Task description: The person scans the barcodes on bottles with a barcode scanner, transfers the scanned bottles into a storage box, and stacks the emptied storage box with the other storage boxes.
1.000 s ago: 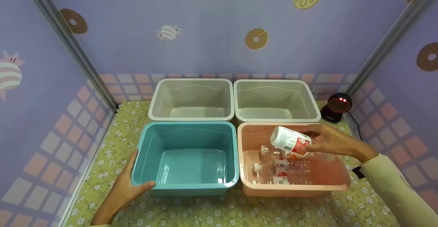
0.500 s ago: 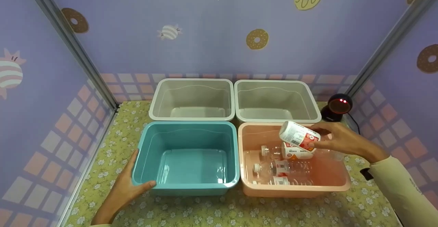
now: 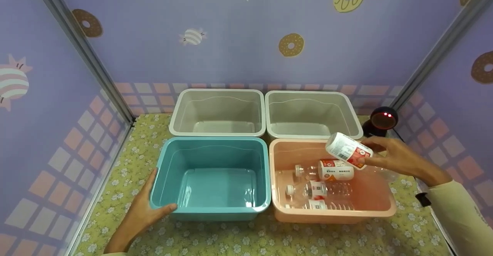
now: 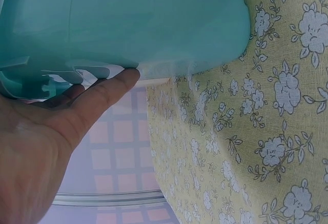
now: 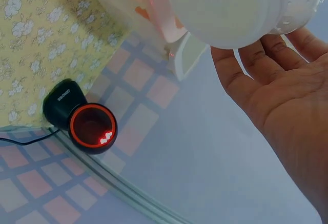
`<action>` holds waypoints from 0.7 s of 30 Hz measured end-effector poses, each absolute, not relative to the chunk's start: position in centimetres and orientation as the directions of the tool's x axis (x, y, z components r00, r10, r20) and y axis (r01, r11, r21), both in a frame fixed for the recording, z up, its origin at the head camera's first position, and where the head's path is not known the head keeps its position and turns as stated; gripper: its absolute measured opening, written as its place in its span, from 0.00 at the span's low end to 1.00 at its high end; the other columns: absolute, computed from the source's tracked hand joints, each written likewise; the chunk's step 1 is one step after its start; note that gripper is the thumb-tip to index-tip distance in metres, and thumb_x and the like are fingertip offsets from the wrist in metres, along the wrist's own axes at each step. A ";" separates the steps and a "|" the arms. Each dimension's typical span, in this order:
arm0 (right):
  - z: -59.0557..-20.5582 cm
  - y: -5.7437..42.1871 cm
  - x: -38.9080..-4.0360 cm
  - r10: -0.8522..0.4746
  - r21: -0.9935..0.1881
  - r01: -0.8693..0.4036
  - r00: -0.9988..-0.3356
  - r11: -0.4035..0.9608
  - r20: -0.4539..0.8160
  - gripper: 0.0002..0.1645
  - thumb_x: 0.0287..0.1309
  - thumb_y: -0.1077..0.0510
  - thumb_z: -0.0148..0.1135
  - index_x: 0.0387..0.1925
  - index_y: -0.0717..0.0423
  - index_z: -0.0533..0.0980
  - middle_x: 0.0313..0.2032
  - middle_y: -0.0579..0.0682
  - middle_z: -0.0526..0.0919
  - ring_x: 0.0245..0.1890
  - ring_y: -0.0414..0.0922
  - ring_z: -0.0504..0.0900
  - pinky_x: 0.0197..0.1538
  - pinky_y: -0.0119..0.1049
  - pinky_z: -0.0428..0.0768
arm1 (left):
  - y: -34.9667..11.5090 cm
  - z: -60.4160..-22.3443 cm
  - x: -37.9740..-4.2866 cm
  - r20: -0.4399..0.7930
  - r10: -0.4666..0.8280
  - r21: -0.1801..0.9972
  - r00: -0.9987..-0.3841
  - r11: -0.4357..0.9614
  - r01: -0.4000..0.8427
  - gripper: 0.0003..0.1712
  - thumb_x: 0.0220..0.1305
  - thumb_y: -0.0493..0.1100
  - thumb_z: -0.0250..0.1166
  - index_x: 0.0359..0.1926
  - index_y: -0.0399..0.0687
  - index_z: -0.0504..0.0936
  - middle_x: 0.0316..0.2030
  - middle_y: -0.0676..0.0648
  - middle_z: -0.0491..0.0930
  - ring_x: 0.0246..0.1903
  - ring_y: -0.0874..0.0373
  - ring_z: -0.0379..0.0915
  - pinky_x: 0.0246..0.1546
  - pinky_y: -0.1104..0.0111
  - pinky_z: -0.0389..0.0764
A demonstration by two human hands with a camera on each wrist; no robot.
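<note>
My right hand [image 3: 389,157] holds a plastic bottle [image 3: 348,150] tilted above the peach tub [image 3: 331,212]. Its white and red label faces the head view, and clear plastic shows beyond the hand. In the right wrist view the bottle's pale round end [image 5: 225,8] is close to the camera. Inside the tub lie a white-labelled bottle [image 3: 336,170], a clear bottle [image 3: 338,189] and another clear bottle [image 3: 341,206] partly hidden by the front rim. My left hand [image 3: 140,211] rests at the near left corner of the blue tub [image 3: 215,210], thumb on its front, fingers along its side.
Behind stand two grey tubs, one left [image 3: 221,134] and one right [image 3: 308,135]. A black scanner [image 3: 381,120] with red lights stands at the back right, its cable trailing to the wall. A flowered cloth [image 3: 215,236] covers the table, enclosed by patterned panels.
My right hand has moved right and slightly back with the bottle, uncovering the white-labelled bottle in the peach tub. The left hand stays at the blue tub.
</note>
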State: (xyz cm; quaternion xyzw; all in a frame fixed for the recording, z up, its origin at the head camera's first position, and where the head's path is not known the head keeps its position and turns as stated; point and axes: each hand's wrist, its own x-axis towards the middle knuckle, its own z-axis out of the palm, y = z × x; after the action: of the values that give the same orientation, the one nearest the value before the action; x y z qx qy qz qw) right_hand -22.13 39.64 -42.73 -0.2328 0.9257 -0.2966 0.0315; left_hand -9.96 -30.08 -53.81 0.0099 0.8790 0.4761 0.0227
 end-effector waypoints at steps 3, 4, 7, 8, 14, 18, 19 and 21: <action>-42.7 40.3 -22.0 -0.421 -0.552 -0.391 -0.904 0.737 0.077 0.31 0.66 0.53 0.81 0.65 0.62 0.84 0.52 0.55 0.92 0.49 0.53 0.91 0.50 0.39 0.86 | -30.1 -53.8 -9.9 -0.031 0.041 0.830 -0.999 0.558 -0.003 0.74 0.64 0.52 0.81 0.92 0.54 0.35 0.85 0.25 0.45 0.76 0.17 0.58 0.66 0.22 0.69; -42.7 40.5 -22.0 -0.411 -0.548 -0.383 -0.908 0.743 0.079 0.31 0.66 0.53 0.81 0.65 0.62 0.84 0.52 0.55 0.92 0.50 0.53 0.91 0.50 0.38 0.85 | -30.1 -53.9 -9.9 -0.031 0.040 0.829 -0.999 0.559 -0.003 0.73 0.64 0.52 0.81 0.92 0.54 0.35 0.85 0.25 0.45 0.76 0.17 0.57 0.66 0.22 0.69; -42.7 41.2 -21.9 -0.386 -0.542 -0.363 -0.919 0.758 0.076 0.32 0.66 0.52 0.80 0.65 0.63 0.83 0.52 0.58 0.91 0.50 0.52 0.90 0.50 0.37 0.84 | -30.2 -53.9 -9.9 -0.033 0.034 0.829 -0.999 0.559 -0.009 0.73 0.65 0.52 0.80 0.92 0.54 0.36 0.85 0.25 0.45 0.76 0.17 0.58 0.66 0.23 0.70; -42.6 41.4 -21.8 -0.376 -0.542 -0.353 -0.924 0.762 0.074 0.31 0.67 0.52 0.80 0.65 0.63 0.83 0.52 0.57 0.91 0.50 0.52 0.90 0.51 0.38 0.84 | -30.2 -53.9 -9.9 -0.034 0.032 0.829 -0.999 0.559 -0.011 0.73 0.65 0.52 0.80 0.92 0.54 0.36 0.85 0.25 0.45 0.76 0.17 0.58 0.66 0.23 0.70; -42.6 42.3 -21.7 -0.325 -0.531 -0.307 -0.944 0.790 0.062 0.31 0.69 0.48 0.78 0.65 0.61 0.83 0.52 0.56 0.92 0.51 0.46 0.88 0.53 0.43 0.84 | -30.2 -53.8 -9.9 -0.068 0.033 0.835 -0.997 0.549 -0.039 0.72 0.67 0.53 0.79 0.92 0.56 0.34 0.86 0.25 0.43 0.76 0.17 0.58 0.66 0.25 0.73; -42.6 42.9 -21.8 -0.319 -0.548 -0.302 -0.945 0.780 0.067 0.30 0.70 0.49 0.78 0.65 0.63 0.83 0.53 0.58 0.91 0.49 0.32 0.85 0.51 0.31 0.83 | -30.3 -53.8 -10.0 -0.088 0.036 0.841 -0.996 0.538 -0.055 0.72 0.68 0.53 0.78 0.92 0.58 0.33 0.86 0.26 0.43 0.76 0.18 0.60 0.65 0.27 0.75; -42.6 43.0 -21.8 -0.318 -0.555 -0.300 -0.946 0.776 0.067 0.30 0.70 0.50 0.77 0.65 0.63 0.83 0.53 0.59 0.91 0.49 0.30 0.84 0.51 0.29 0.82 | -30.3 -53.9 -10.0 -0.088 0.036 0.844 -0.995 0.534 -0.055 0.72 0.68 0.53 0.79 0.92 0.58 0.33 0.86 0.26 0.43 0.76 0.18 0.60 0.65 0.27 0.75; -42.6 43.3 -21.8 -0.313 -0.563 -0.293 -0.948 0.773 0.064 0.29 0.71 0.50 0.77 0.65 0.62 0.83 0.54 0.60 0.91 0.49 0.26 0.83 0.51 0.26 0.81 | -30.3 -53.9 -10.0 -0.088 0.035 0.848 -0.996 0.527 -0.056 0.72 0.68 0.52 0.79 0.92 0.58 0.33 0.86 0.26 0.42 0.76 0.18 0.60 0.66 0.27 0.75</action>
State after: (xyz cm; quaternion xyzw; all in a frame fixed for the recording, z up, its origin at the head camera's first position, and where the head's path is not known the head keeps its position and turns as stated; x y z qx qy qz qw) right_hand -21.83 43.27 -42.62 -0.1608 0.9414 -0.2961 0.0168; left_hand -10.01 -30.26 -53.88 -0.0060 0.8725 0.4863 0.0470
